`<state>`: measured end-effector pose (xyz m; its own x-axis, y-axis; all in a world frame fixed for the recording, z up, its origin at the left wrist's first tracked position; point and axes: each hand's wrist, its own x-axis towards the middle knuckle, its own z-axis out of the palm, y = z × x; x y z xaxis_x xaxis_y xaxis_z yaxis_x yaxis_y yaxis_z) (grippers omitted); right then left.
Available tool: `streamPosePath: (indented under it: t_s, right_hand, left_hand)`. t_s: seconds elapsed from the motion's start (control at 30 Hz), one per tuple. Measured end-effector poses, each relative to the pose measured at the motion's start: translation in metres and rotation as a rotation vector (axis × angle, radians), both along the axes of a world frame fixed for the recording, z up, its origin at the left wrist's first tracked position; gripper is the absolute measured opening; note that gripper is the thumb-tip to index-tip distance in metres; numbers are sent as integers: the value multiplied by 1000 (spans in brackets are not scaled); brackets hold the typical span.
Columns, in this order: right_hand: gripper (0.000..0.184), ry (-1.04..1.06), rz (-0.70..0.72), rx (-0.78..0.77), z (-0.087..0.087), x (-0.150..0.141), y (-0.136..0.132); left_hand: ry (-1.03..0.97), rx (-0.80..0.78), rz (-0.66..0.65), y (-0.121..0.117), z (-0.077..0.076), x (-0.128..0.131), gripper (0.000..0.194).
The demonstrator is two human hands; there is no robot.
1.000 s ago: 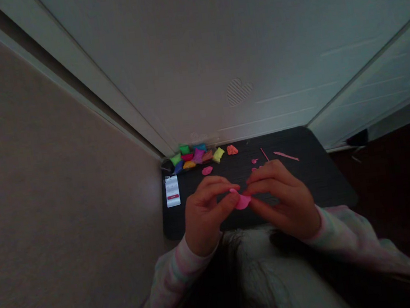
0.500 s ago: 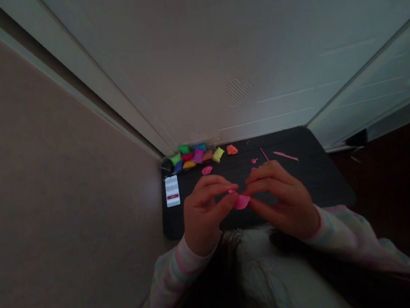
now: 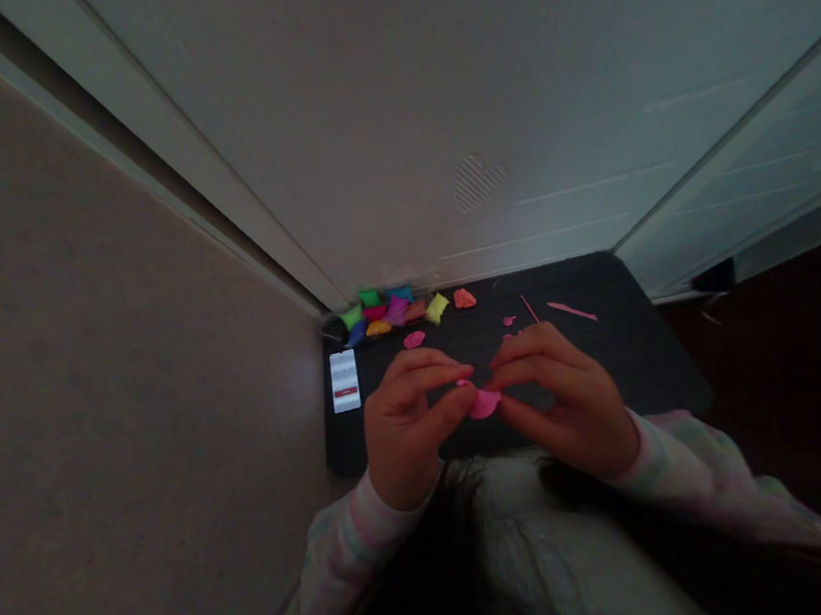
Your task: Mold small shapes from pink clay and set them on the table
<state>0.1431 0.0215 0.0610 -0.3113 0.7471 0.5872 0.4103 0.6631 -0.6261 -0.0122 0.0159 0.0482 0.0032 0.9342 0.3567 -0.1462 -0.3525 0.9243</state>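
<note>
A thin, flattened piece of pink modelling clay (image 3: 485,404) is held up over the near part of the dark table (image 3: 631,369). My left hand (image 3: 412,428) pinches its left side between thumb and fingers. At its right edge, my right hand (image 3: 570,397) grips it with thumb and fingertips. Small pink clay bits (image 3: 509,321) lie just beyond my right hand, some partly hidden by it. Beyond my left hand rests a flat pink clay lump (image 3: 415,340).
Several coloured clay packets (image 3: 397,310) are heaped at the back left, by an orange clay lump (image 3: 465,298). A lit phone (image 3: 345,382) lies at the left edge. Two pink modelling tools, a thin stick (image 3: 530,309) and a flat blade (image 3: 572,311), lie back right. A white panel (image 3: 375,151) rises behind.
Both hands keep hold of the pink clay and have shifted only very slightly left. The things on the table have stayed in place.
</note>
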Motion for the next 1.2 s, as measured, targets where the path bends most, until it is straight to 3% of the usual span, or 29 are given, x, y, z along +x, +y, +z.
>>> streamPosePath:
  t_s: [0.8, 0.9, 1.07, 1.2]
  right_hand:
    - [12, 12, 14, -48, -2, 1, -1]
    - [11, 122, 76, -213, -2, 2, 0]
    - [3, 368, 376, -703, -3, 7, 2]
    - [3, 451, 524, -883, -4, 8, 3]
  left_hand:
    - [17, 35, 40, 2, 2, 0, 19]
    - [41, -23, 13, 3, 4, -2, 20]
    - [47, -113, -110, 2, 8, -4, 19]
    - [42, -134, -125, 2, 12, -3, 11]
